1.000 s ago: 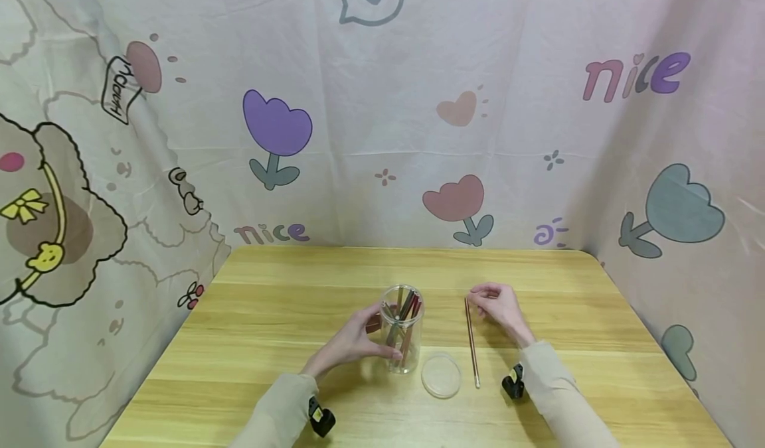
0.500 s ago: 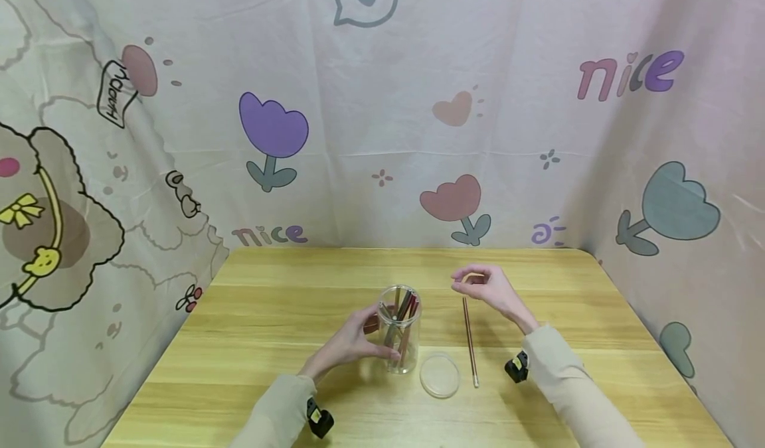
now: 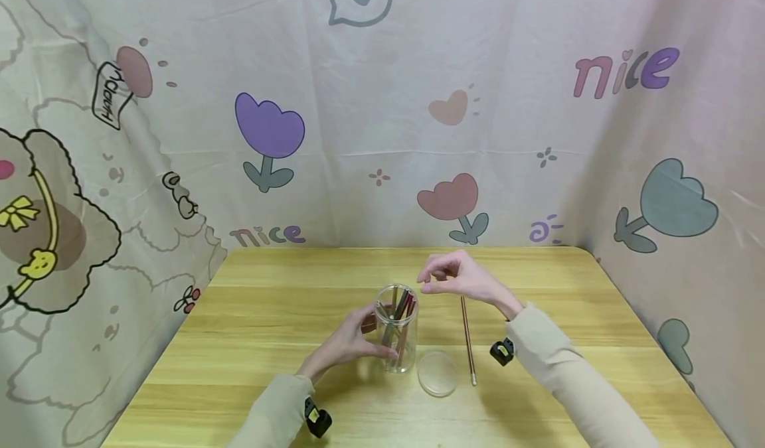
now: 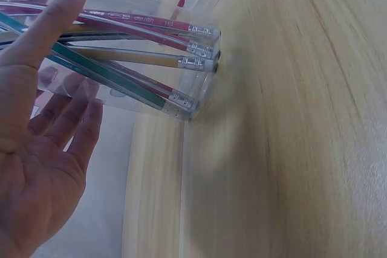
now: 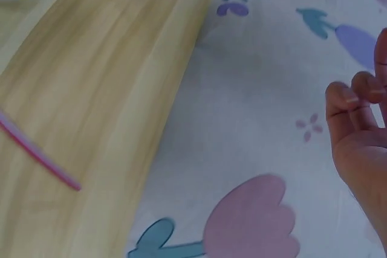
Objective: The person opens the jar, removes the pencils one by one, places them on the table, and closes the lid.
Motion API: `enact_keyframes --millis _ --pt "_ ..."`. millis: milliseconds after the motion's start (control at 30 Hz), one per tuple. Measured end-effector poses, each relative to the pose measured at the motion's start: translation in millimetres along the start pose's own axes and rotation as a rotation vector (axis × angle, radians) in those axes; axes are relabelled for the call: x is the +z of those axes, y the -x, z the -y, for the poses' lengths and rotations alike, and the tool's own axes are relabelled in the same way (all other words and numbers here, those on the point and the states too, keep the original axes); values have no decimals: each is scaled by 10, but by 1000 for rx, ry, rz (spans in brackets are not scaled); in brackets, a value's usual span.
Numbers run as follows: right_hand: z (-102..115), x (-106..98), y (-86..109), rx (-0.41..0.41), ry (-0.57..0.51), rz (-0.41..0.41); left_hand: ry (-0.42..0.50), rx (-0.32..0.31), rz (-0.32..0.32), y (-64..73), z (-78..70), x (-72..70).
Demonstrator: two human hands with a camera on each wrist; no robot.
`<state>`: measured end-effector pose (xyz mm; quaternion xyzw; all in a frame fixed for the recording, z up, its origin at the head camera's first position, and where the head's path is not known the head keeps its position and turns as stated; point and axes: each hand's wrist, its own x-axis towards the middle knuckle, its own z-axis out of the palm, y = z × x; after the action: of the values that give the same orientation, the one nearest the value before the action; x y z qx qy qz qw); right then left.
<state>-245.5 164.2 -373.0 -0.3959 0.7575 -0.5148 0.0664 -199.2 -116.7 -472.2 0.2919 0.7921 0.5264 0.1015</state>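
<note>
A clear cylindrical jar (image 3: 410, 335) stands upright on the table, with several pencils (image 3: 405, 305) leaning inside it. My left hand (image 3: 343, 347) grips the jar from the left, thumb in front and fingers behind. In the left wrist view, red, green and yellow pencils (image 4: 139, 55) rest with their eraser ends at the jar's bottom. Just right of the jar's rim and above the table is my right hand (image 3: 463, 279), fingers loosely bent and holding nothing. Below it lies one reddish pencil (image 3: 468, 345), its eraser end toward me. The right wrist view also shows this pencil (image 5: 42, 156).
A round clear lid (image 3: 437, 373) lies flat between the jar and the loose pencil. The wooden table (image 3: 269, 282) ends at a printed cloth backdrop (image 3: 358, 103). Dark wrist cameras hang at both sleeves.
My right hand has let go of the loose pencil's far tip, lifted, and moved left toward the jar's rim. The pencil stays on the table. My left hand still grips the jar.
</note>
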Motion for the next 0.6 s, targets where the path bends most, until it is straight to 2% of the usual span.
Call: enact_keyframes --millis 167,367,600 --pt "56 95 -142 -64 32 101 -3 16 8 0 5 -8" --pt "77 180 -264 -98 47 212 8 28 6 8 5 -14" --pt "63 253 -335 -117 68 217 12 45 6 9 -4 -9"
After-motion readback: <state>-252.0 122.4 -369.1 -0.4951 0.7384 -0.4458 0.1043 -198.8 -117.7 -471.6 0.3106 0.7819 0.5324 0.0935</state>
